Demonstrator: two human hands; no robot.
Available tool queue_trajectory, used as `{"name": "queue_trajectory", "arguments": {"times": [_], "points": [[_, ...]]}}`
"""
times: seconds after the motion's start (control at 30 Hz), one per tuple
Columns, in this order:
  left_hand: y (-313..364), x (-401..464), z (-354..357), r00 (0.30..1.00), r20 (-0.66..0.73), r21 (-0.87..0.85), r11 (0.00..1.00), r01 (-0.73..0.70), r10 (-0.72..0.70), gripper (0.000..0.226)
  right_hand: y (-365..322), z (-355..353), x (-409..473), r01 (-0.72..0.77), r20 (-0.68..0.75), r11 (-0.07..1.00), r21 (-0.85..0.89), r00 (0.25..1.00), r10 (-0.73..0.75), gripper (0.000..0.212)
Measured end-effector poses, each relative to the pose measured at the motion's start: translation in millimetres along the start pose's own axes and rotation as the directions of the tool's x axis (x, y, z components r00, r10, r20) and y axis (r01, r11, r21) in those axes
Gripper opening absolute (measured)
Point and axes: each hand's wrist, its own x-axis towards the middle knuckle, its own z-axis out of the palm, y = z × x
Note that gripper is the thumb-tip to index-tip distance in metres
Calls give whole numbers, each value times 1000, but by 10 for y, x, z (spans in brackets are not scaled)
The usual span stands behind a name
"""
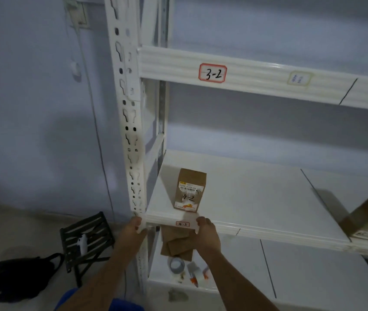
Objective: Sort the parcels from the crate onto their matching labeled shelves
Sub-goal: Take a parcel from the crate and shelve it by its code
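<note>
White metal shelving [268, 230] is standing against a pale wall. Lying on its shelf labelled 4-2 [182, 224] is a brown cardboard parcel [189, 190], handwritten "4-2". The left hand [136, 225] and right hand [205, 227] are curling their fingers over that shelf's front edge, holding no parcel.

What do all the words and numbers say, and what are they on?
"3-2": red-edged tag on the upper beam.
"4-2": handwritten on the box.
"4-2": small tag on the shelf edge between both hands.
Pale tag, farther right on the upper beam: too faint to read.
Printed label on the box: too blurred to read.
</note>
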Motion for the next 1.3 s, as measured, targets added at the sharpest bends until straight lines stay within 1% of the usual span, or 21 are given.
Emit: {"name": "queue_trajectory", "arguments": {"times": [0.07, 0.1, 0.13, 0.23, 0.33, 0.4, 0.47, 0.53, 0.6, 0.7, 0.77, 0.83, 0.87, 0.9, 0.93, 0.97, 1.0, 1.03, 1.1, 1.23, 1.3], "points": [[-62, -88, -202, 1000, 6, 22, 1000, 5, -5, 12, -150, -12, -103, 47, 52, 997, -62, 998, -44, 38], [-77, -135, -293, 1000, 17, 10, 1000, -4, 4, 8, -233, -3, -144, 67, 82, 994, -81, 995, -60, 39], [-91, -191, -402, 1000, 26, -5, 1000, -16, 16, 4, -353, 4, -205, 86, 116, 993, -83, 990, -76, 39], [-159, -358, -797, 999, 27, -1, 999, -44, 44, 6, -738, 118, -375, 134, 195, 991, -30, 973, -125, 35], [-220, -508, -1173, 998, -61, 8, 1000, -17, 17, 7, -1122, 349, -509, 323, 293, 946, 5, 904, -310, 38], [-247, -621, -1398, 991, -134, 17, 1000, 18, -15, 5, -1391, 483, -608, 397, 342, 917, 45, 856, -388, 30], [-309, -721, -1608, 975, -205, 10, 996, 89, -85, 21, -1661, 585, -701, 442, 384, 894, 76, 814, -435, 17], [-377, -864, -1808, 949, -285, 27, 988, 152, -138, 39, -1885, 705, -788, 516, 406, 851, 91, 761, -505, 21], [-460, -1073, -1968, 914, -342, 10, 971, 238, -220, 49, -2084, 841, -862, 558, 455, 820, 125, 702, -548, 17], [-693, -1444, -2167, 841, -424, -35, 934, 357, -337, 62, -2370, 1082, -1048, 600, 534, 780, 180, 606, -589, 24], [-916, -1697, -2248, 770, -487, -87, 900, 427, -412, 62, -2533, 1278, -1246, 625, 555, 756, 195, 565, -611, 34], [-1138, -1948, -2291, 700, -524, -133, 858, 496, -486, 61, -2647, 1478, -1469, 674, 585, 706, 216, 489, -646, 37], [-1265, -2075, -2289, 669, -532, -154, 836, 526, -519, 63, -2686, 1564, -1589, 690, 616, 689, 224, 447, -648, 30], [-1386, -2205, -2277, 641, -536, -173, 815, 554, -549, 65, -2703, 1672, -1693, 698, 657, 677, 235, 399, -639, 16], [-1515, -2333, -2251, 613, -545, -185, 795, 577, -572, 65, -2710, 1806, -1768, 701, 687, 673, 235, 370, -625, 21], [-1646, -2459, -2214, 587, -546, -198, 773, 603, -598, 65, -2703, 1951, -1831, 710, 711, 666, 229, 346, -612, 37], [-1782, -2576, -2168, 563, -540, -219, 750, 624, -626, 65, -2689, 2046, -1912, 715, 737, 666, 210, 332, -589, 45], [-1905, -2685, -2119, 545, -524, -243, 728, 640, -654, 64, -2663, 2158, -1972, 721, 756, 663, 203, 314, -574, 49], [-2152, -2877, -2017, 508, -489, -293, 682, 670, -709, 64, -2585, 2393, -2080, 734, 791, 654, 181, 286, -540, 49], [-2655, -3125, -1846, 440, -414, -399, 593, 699, -797, 62, -2414, 2930, -2213, 760, 835, 641, 109, 280, -474, 45], [-2916, -3181, -1777, 425, -383, -434, 566, 701, -820, 62, -2347, 3220, -2250, 773, 863, 631, 63, 276, -424, 32]]}}
